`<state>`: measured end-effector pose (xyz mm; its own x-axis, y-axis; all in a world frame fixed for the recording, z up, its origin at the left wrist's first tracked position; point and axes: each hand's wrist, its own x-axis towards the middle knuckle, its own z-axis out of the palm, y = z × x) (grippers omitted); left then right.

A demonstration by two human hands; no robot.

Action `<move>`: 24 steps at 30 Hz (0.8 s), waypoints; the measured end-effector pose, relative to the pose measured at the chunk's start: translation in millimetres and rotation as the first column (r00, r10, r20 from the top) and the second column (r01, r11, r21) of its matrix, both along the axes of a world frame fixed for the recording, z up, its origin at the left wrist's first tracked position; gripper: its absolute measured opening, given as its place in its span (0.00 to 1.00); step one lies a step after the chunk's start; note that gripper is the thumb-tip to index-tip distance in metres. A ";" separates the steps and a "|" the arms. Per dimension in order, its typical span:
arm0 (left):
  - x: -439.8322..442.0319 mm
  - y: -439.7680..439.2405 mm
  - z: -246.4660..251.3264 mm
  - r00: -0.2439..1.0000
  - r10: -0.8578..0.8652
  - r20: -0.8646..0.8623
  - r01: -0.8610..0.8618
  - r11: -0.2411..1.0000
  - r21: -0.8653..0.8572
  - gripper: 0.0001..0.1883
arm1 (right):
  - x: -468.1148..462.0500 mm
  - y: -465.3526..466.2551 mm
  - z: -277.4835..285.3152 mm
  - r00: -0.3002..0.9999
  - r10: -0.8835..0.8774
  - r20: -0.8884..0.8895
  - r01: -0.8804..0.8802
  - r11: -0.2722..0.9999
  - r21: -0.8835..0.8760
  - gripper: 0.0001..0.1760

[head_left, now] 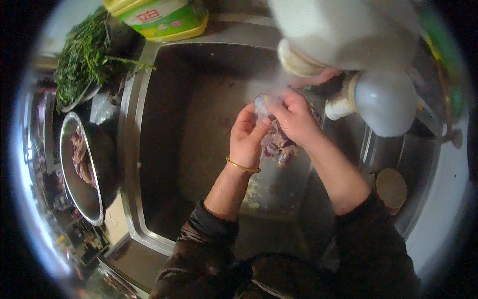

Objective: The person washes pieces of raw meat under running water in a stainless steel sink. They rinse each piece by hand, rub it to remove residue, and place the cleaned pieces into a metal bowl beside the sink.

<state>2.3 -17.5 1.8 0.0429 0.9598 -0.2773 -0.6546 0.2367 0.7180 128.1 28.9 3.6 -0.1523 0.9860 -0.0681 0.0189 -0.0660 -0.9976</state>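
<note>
Both hands meet over a stainless steel sink basin. My left hand, with a gold-coloured bangle on the wrist, grips a small, wet piece of dark meat, which looks like a gizzard. On the right side of the same piece, the thumb and fingers of my right hand close on it. Below and between the wrists lies a heap of similar purplish meat pieces. Pale yellowish scraps are scattered nearer me. A whitish blur just above the fingers looks like running water.
A large white fixture, blurred, hangs close above my right hand, with a rounded white object beside it. Leafy greens and a metal dish holding meat stand left. A yellow-green detergent jug stands behind the basin.
</note>
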 end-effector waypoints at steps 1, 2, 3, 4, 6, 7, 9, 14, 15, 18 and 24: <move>0.1 -0.5 1.2 0.999 -0.007 -0.035 0.007 1.000 0.011 0.19 | 0.5 -0.1 -1.4 0.998 -0.002 0.056 0.001 1.000 0.011 0.07; 0.3 -1.4 2.6 0.998 -0.010 -0.067 0.011 1.000 0.022 0.20 | 0.6 1.1 -2.7 0.993 -0.001 0.114 -0.002 1.000 0.021 0.07; 0.3 -1.2 3.4 0.995 -0.013 -0.103 0.016 0.999 0.034 0.20 | 0.7 0.7 -4.2 0.986 0.000 0.169 -0.005 1.000 0.030 0.07; 0.6 -0.8 4.1 0.991 0.009 -0.136 -0.001 0.998 0.059 0.18 | -0.4 1.1 -5.8 0.951 -0.031 0.308 -0.009 0.992 0.128 0.07; -0.2 3.4 3.8 0.966 0.053 -0.253 -0.044 0.998 0.044 0.16 | -1.0 1.5 -9.3 0.959 -0.052 0.278 0.017 0.992 0.128 0.08; -1.6 5.7 3.5 0.946 0.074 -0.315 -0.072 0.997 0.018 0.15 | -0.9 1.2 -11.2 0.963 -0.031 0.269 0.003 0.995 0.103 0.08; -5.2 12.0 3.0 0.959 0.134 -0.251 -0.125 0.991 0.052 0.09 | -1.4 0.0 -15.6 0.968 0.037 0.250 -0.047 0.998 0.031 0.09; -10.3 24.7 7.2 0.958 0.174 -0.227 -0.190 0.981 -0.050 0.07 | -1.0 -3.8 -32.1 0.956 0.136 0.262 -0.194 0.958 0.211 0.11; -9.2 25.4 8.6 0.962 0.167 -0.217 -0.195 0.974 -0.112 0.09 | -2.2 -2.5 -37.3 0.965 0.136 0.226 -0.180 0.966 0.185 0.11; -3.9 23.5 12.3 0.986 0.165 0.001 -0.162 0.970 -0.180 0.13 | 0.9 1.9 -51.7 0.977 0.151 0.151 -0.167 0.980 0.104 0.11; -9.5 17.9 9.3 0.949 0.050 -0.311 -0.046 0.999 0.020 0.08 | 10.7 5.7 -58.8 0.939 0.202 0.279 -0.250 0.956 0.152 0.12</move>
